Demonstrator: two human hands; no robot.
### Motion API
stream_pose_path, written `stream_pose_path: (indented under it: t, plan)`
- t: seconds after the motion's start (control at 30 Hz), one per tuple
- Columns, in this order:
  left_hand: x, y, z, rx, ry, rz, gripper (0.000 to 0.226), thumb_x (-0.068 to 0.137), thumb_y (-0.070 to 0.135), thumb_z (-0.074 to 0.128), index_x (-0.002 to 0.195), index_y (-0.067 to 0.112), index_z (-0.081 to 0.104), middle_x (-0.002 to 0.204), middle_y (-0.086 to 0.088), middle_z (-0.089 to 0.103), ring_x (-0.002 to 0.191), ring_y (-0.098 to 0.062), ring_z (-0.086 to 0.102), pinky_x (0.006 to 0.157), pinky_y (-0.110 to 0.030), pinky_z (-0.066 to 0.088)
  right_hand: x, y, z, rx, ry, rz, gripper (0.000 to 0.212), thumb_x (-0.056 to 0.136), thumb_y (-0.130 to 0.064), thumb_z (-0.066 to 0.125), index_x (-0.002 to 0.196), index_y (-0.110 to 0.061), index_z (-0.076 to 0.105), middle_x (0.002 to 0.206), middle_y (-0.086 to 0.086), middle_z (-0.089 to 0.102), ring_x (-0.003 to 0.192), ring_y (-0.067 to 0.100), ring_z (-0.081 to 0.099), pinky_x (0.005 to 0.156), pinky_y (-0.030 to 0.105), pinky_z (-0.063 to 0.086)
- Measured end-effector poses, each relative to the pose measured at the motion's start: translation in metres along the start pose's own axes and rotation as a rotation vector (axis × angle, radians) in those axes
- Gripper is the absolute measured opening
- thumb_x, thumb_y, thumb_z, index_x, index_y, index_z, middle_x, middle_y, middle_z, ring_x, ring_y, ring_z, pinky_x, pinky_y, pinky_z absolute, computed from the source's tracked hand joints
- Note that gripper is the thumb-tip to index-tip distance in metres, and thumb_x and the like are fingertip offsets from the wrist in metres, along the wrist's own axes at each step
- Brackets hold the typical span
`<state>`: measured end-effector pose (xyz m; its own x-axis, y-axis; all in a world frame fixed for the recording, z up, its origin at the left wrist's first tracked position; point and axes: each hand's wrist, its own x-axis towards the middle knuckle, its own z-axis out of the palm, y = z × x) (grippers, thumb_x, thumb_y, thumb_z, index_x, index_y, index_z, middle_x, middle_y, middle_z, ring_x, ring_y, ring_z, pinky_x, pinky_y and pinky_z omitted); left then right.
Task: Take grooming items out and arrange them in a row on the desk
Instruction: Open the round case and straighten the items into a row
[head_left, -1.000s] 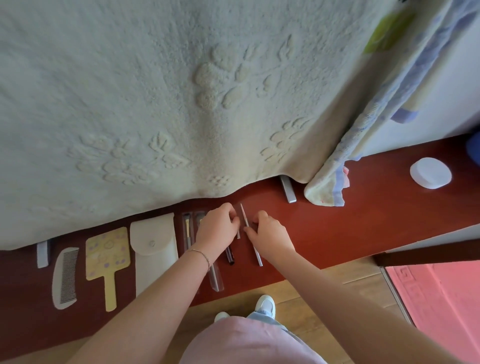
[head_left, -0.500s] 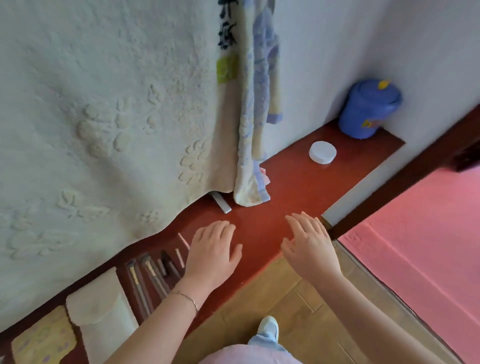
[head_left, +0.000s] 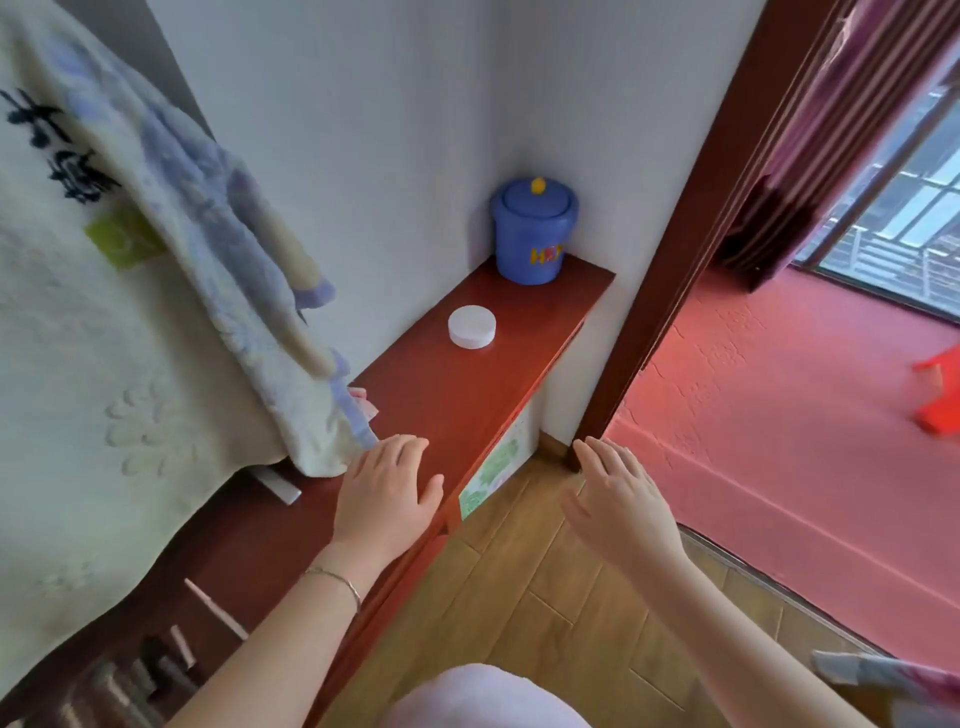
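Note:
Several slim grooming tools (head_left: 156, 667) lie side by side on the red-brown desk (head_left: 457, 384) at the lower left, partly blurred; the longest, a thin pale stick (head_left: 215, 608), lies nearest my left arm. My left hand (head_left: 387, 493) hovers flat over the desk with its fingers straight and holds nothing. Off the desk's front edge, my right hand (head_left: 618, 499) hangs over the wooden floor, fingers spread, also empty. The comb, mirror and pouch are out of view.
A cream blanket (head_left: 104, 415) and a blue-patterned towel (head_left: 223, 249) hang over the desk's back. A white round lid (head_left: 471, 326) and a blue lidded bucket (head_left: 534, 231) stand at the desk's far end. A dark door frame (head_left: 675, 249) and pink floor (head_left: 779, 415) lie to the right.
Both hands let go of the thin tools and opened. The view swung right along the desk; my hands moved right with it, the right hand leaving the desk.

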<state>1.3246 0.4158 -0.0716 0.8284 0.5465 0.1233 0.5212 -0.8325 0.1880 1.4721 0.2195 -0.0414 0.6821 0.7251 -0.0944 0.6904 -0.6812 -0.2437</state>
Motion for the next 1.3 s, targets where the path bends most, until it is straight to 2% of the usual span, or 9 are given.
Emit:
stream_pose_path:
  t: [0.2,0.4,0.6,0.73,0.83,0.97,1.13,1.3]
  plan:
    - [0.030,0.012,0.008,-0.023,-0.016,-0.031,0.040,0.085,0.034,0.056,0.118,0.012,0.058,0.121,-0.002,0.061,0.115,-0.020,0.055,0.095,-0.039,0.043,0.018,0.024,-0.006,-0.006,-0.015,-0.023,0.059,0.095,-0.039,0.038,0.147,-0.017,0.022,0.153,-0.001,0.026,0.144,0.016,0.014,0.117,0.030,0.011]
    - [0.078,0.021,0.020,-0.018,-0.009,-0.015,0.042,0.087,0.038,0.051,0.120,0.012,0.057,0.123,-0.004,0.061,0.117,-0.021,0.055,0.095,-0.040,0.044,0.061,0.043,-0.011,0.024,-0.017,0.003,0.059,0.095,-0.039,0.040,0.147,-0.018,0.022,0.152,-0.002,0.028,0.142,0.016,0.018,0.115,0.030,0.018]
    - [0.134,0.017,0.037,0.010,-0.009,-0.071,0.041,0.084,0.035,0.058,0.118,0.011,0.058,0.122,-0.007,0.061,0.113,-0.025,0.057,0.092,-0.043,0.046,0.138,0.055,-0.008,-0.010,-0.044,-0.066,0.060,0.093,-0.038,0.043,0.146,-0.015,0.027,0.150,0.000,0.032,0.140,0.017,0.024,0.114,0.029,0.020]
    - [0.180,0.004,0.045,0.037,0.034,-0.180,0.041,0.079,0.031,0.066,0.113,0.009,0.061,0.121,-0.008,0.062,0.107,-0.027,0.061,0.085,-0.044,0.048,0.203,0.061,-0.016,-0.060,-0.041,-0.109,0.060,0.092,-0.034,0.046,0.144,-0.010,0.030,0.148,0.004,0.036,0.139,0.019,0.027,0.116,0.031,0.018]
    - [0.210,-0.001,0.051,0.027,0.044,-0.226,0.041,0.083,0.035,0.059,0.115,0.011,0.060,0.121,-0.006,0.062,0.108,-0.025,0.060,0.087,-0.044,0.047,0.251,0.060,-0.023,-0.061,-0.084,-0.138,0.061,0.093,-0.035,0.043,0.146,-0.011,0.026,0.151,0.004,0.030,0.142,0.018,0.020,0.116,0.029,0.012]
    - [0.239,-0.002,0.059,-0.026,0.005,-0.294,0.055,0.083,0.046,0.032,0.117,0.013,0.058,0.120,-0.004,0.062,0.109,-0.023,0.059,0.088,-0.043,0.047,0.299,0.051,-0.031,-0.028,-0.112,-0.196,0.061,0.092,-0.033,0.043,0.146,-0.012,0.026,0.152,0.004,0.029,0.142,0.019,0.018,0.116,0.028,0.011]
    - [0.260,-0.001,0.066,-0.038,-0.011,-0.365,0.056,0.082,0.047,0.031,0.117,0.013,0.059,0.119,-0.003,0.063,0.109,-0.023,0.059,0.088,-0.042,0.046,0.339,0.042,-0.031,-0.008,-0.125,-0.283,0.060,0.091,-0.034,0.047,0.144,-0.012,0.030,0.149,0.004,0.034,0.138,0.019,0.027,0.114,0.030,0.018]
    - [0.263,0.001,0.066,-0.031,-0.062,-0.481,0.059,0.081,0.048,0.029,0.119,0.014,0.059,0.121,-0.003,0.062,0.112,-0.023,0.058,0.090,-0.042,0.045,0.358,0.034,-0.023,-0.010,-0.239,-0.412,0.062,0.094,-0.036,0.040,0.148,-0.015,0.018,0.155,0.002,0.020,0.143,0.017,0.014,0.116,0.027,0.007]
